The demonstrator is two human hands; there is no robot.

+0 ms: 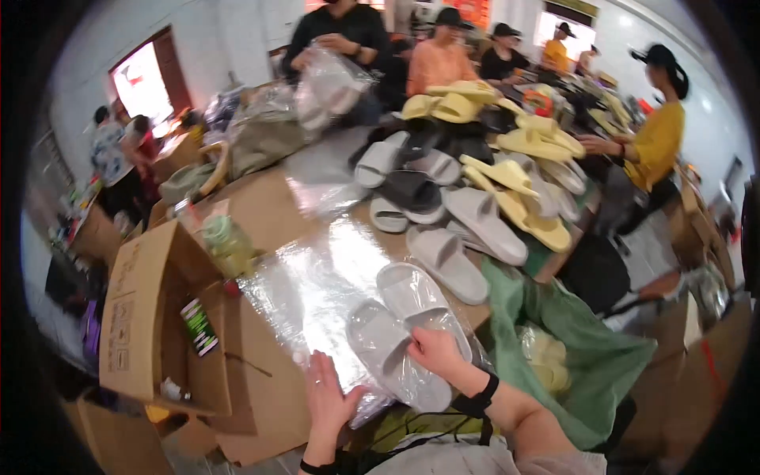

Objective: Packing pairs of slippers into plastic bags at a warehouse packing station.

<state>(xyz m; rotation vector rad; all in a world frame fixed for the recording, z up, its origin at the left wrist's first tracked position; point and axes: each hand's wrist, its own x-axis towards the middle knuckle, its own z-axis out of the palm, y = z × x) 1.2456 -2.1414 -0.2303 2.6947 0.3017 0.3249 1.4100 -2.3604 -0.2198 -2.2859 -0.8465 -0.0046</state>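
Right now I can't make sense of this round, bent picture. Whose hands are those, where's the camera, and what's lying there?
No machine here, only a person working bare-handed. A wide fisheye camera on that person's head looks down, so straight edges bend. The left hand is open, at the edge of the clear plastic sheeting. The right hand is curled closed over the pair of pale grey slippers; exactly what it grips is hidden. Beyond lies a pile of grey, black and yellow slippers; an open cardboard box stands at the left.
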